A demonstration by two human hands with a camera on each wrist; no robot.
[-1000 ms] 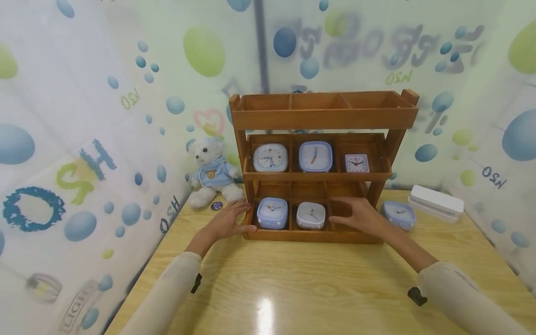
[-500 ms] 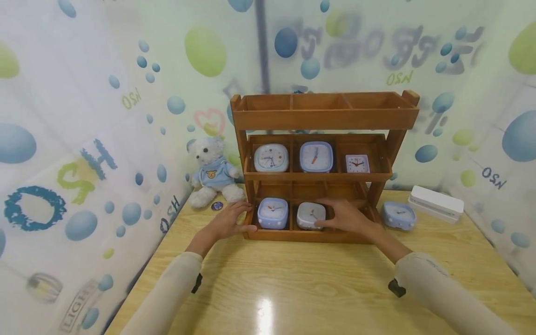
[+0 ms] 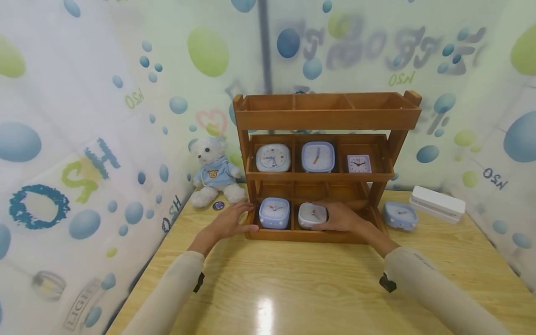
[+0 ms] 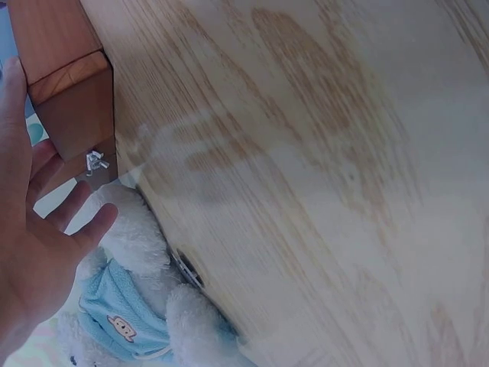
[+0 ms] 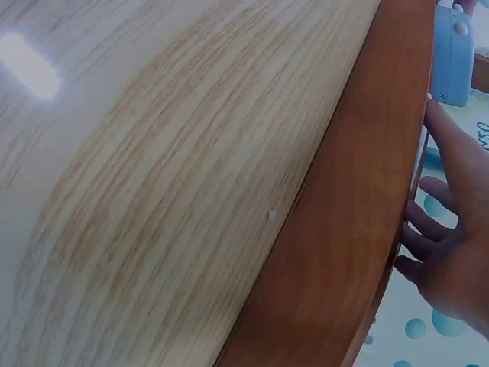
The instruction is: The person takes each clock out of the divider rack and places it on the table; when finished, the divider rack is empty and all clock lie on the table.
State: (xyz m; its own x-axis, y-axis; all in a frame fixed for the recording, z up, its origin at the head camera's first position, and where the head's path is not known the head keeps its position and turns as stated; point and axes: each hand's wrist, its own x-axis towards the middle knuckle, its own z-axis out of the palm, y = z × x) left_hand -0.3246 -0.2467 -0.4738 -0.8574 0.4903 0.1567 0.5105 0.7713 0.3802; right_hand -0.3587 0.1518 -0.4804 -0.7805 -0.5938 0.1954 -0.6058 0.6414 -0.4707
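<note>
A brown wooden three-tier shelf [image 3: 326,119] stands on the table. In its bottom tier, the middle compartment holds a small white alarm clock [image 3: 311,214]. My right hand [image 3: 341,217] grips this clock at its right side, thumb in front and fingers behind; the right wrist view hides that contact behind the shelf's front board. To the left, a blue-purple alarm clock [image 3: 274,214] sits in the bottom left compartment. My left hand [image 3: 228,223] rests against the shelf's left end, its fingers loosely spread in the left wrist view [image 4: 38,245].
Three more clocks sit in the middle tier, including a white one [image 3: 273,158]. A white teddy bear [image 3: 215,172] sits left of the shelf beside a round purple badge [image 3: 218,205]. Right of the shelf lie a blue clock [image 3: 400,216] and a white box-like object [image 3: 437,204].
My right hand has moved left from the bottom right compartment to the white alarm clock and closed round its right side. The white clock now looks slightly tilted. My left hand has stayed put.
</note>
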